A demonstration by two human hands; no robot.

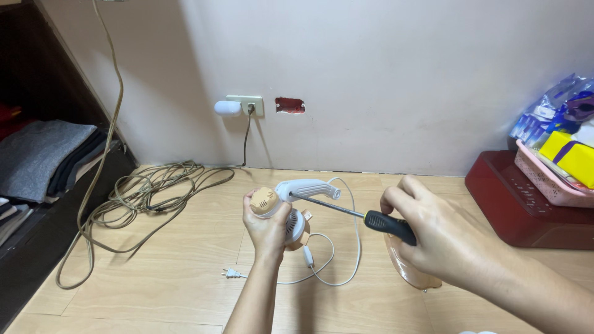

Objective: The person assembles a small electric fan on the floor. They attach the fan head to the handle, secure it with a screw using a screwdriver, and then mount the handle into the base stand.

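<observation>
Head view, frame centre: left hand [267, 230] grips small white-and-beige plastic hair dryer [286, 204]; right hand [433, 232] clenches black-handled metal screwdriver [352, 213], tip at dryer. Right edge: pink plastic basket [544, 176] holds packets.

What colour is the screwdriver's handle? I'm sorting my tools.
Black, seen best in the head view: the screwdriver sits in the right hand.

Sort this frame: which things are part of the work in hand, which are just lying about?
In use: hair dryer held by left hand; screwdriver in right hand; dryer's white cord.

Lying about: tangled cable, folded clothes, pink basket, red box, wall socket.
</observation>
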